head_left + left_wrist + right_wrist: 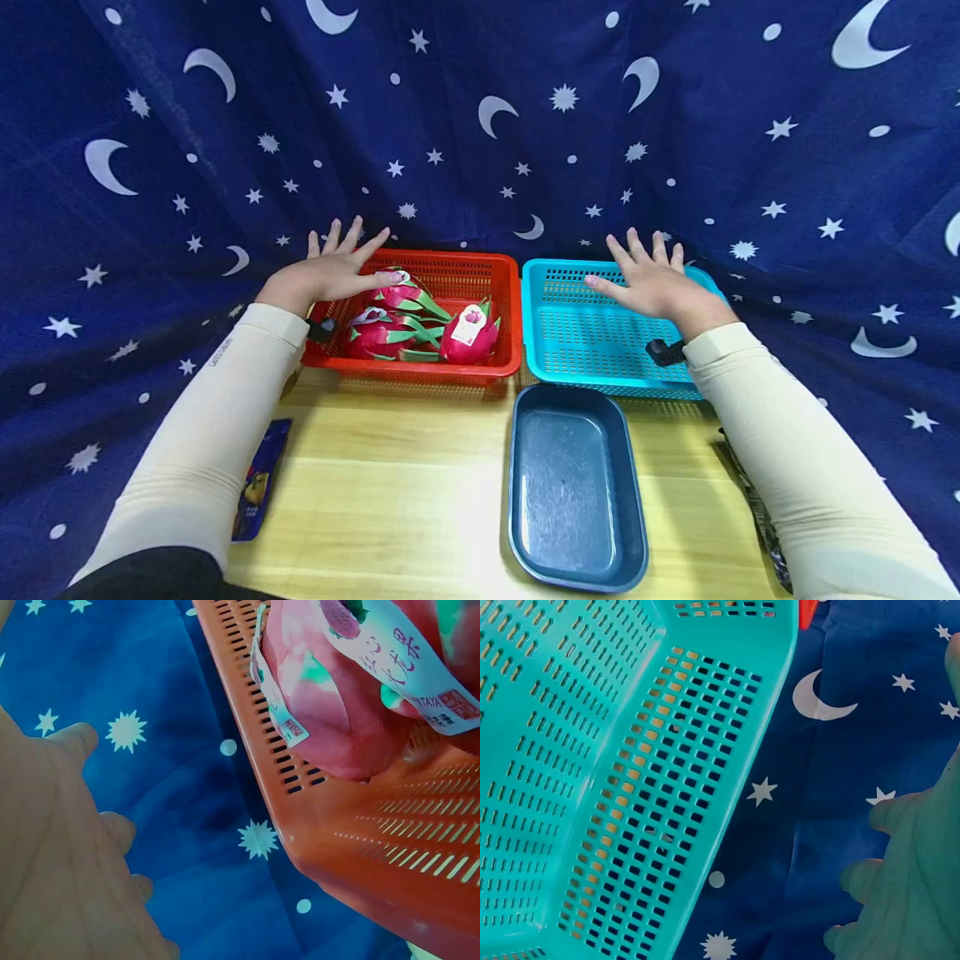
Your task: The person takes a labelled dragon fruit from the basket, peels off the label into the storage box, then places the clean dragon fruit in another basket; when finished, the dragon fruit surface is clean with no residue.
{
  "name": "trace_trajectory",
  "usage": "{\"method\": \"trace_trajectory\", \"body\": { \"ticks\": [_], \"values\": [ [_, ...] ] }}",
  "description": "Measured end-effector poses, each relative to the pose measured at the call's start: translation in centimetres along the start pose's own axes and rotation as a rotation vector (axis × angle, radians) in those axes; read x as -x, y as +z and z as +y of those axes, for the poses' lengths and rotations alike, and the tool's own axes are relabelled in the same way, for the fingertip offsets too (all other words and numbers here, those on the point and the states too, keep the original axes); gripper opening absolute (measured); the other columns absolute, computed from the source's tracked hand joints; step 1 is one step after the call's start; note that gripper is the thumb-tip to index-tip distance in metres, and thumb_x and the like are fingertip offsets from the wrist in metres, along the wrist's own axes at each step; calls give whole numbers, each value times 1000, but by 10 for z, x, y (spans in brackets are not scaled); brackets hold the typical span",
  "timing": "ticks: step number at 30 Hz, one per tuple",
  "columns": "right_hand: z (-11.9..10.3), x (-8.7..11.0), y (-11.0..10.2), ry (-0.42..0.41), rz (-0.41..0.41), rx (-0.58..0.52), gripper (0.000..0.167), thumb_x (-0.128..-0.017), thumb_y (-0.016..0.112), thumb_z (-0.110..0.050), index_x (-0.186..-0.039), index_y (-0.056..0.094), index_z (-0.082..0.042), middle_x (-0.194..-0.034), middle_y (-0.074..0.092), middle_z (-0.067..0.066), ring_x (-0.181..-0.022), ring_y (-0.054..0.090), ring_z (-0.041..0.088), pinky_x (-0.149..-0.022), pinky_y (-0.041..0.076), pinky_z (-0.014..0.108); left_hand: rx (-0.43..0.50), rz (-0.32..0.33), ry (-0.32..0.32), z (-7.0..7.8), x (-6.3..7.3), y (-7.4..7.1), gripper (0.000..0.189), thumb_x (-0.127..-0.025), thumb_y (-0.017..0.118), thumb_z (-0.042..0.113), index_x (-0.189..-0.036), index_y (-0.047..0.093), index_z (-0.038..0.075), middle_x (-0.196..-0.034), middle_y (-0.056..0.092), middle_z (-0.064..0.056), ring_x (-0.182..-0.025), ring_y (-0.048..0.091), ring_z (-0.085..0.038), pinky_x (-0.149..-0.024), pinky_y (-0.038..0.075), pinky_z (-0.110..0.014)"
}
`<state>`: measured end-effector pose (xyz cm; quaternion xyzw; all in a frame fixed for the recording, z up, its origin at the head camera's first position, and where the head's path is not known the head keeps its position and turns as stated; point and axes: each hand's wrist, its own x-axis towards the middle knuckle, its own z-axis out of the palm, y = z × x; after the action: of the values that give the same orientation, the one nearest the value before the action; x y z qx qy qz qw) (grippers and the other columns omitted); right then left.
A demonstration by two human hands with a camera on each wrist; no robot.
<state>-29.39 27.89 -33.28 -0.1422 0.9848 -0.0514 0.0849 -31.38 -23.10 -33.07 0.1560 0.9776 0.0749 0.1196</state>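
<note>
My left hand (330, 271) is held with fingers spread over the left end of a red plastic basket (510, 317), holding nothing. Inside that basket lie three dragon fruits (468, 337) with green scales and white paper labels; the left wrist view shows the label (405, 660) printing up close. Above the turquoise basket (585, 333) my right hand (652, 279) spreads its fingers, also holding nothing. No fruit shows in the turquoise basket, whose slotted wall (667, 787) fills much of the right wrist view.
A dark blue-grey tray (566, 492) stands on the wooden table (390, 483) in front of the baskets. A blue printed packet (261, 483) lies at the left edge, a dark packet (761, 517) at the right, partly under the sleeve. Behind hangs a starry blue cloth (450, 108).
</note>
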Motion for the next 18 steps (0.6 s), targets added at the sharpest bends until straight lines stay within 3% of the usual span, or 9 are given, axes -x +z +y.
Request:
{"method": "trace_trajectory", "body": {
  "ticks": [5, 9, 11, 14, 18],
  "values": [
    [-3, 1, -1, -7, -7, -14, 102, -100, 26, -81, -169, -5, -11, -169, -17, 27, -147, -26, 56, -109, -21, 74, 13, 8, 13, -1, 1, 0, 97, -95, 30, 87, -168, -8, 36, -170, -27, -12, -150, -32, -41, -109, -28, -65],
    [-5, 1, 2, -25, -4, -27, 101, -101, 26, -80, -168, -5, -11, -170, -16, 27, -147, -25, 55, -110, -20, 73, 41, 75, 45, -2, 6, 1, 97, -95, 32, 86, -169, -6, 35, -172, -20, -11, -153, -26, -42, -112, -27, -60],
    [-8, -1, 6, -42, 3, -37, 101, -101, 27, -80, -169, -3, -11, -170, -14, 27, -148, -23, 56, -111, -20, 72, 71, 145, 62, -2, 14, 4, 94, -97, 32, 84, -169, -2, 34, -174, -15, -11, -155, -20, -42, -115, -23, -60],
    [-16, -4, 11, -70, 12, -52, 102, -101, 29, -80, -169, -2, -11, -171, -11, 26, -150, -19, 55, -113, -18, 70, 138, 302, 80, 2, 31, 13, 88, -101, 34, 77, -171, 12, 28, -175, -1, -12, -157, -6, -43, -120, -7, -66],
    [-32, -10, 18, -111, 21, -70, 102, -100, 33, -80, -170, 4, -11, -173, -5, 23, -153, -13, 53, -116, -15, 69, 251, 540, 114, 21, 60, 40, 79, -105, 45, 65, -165, 35, 14, -170, 26, -16, -155, 20, -40, -120, 18, -67]
  ]
}}
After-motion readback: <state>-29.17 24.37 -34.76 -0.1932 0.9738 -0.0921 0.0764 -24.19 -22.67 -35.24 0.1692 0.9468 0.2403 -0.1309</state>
